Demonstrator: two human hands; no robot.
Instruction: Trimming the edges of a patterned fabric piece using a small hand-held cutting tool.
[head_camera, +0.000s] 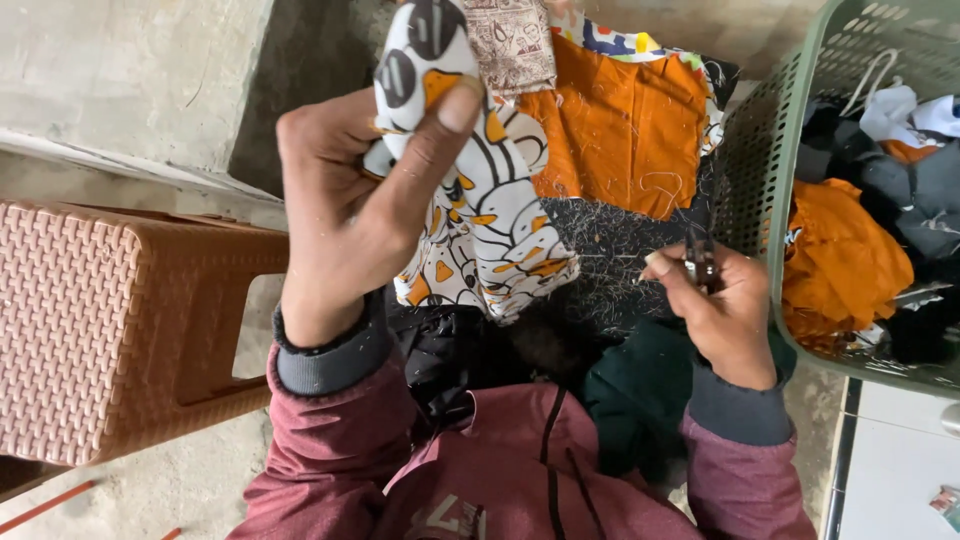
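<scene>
Above the lap, the left hand (345, 215) is pinching a patterned white cloth (480, 230); the right hand (715, 300) is gripping small thread snips (702, 262) beside a green basket (770, 150).

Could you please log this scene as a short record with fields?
left hand: raised, thumb pinching the printed cloth
printed cloth: white with orange and black shapes, hanging over the lap
right hand: holds a small dark tool, kind unclear
orange cloth: spread behind, covered in loose threads
basket: green, on the right, holds orange, black and white fabric
stool: brown, woven pattern, on the left
sleeves: maroon with grey cuffs
</scene>
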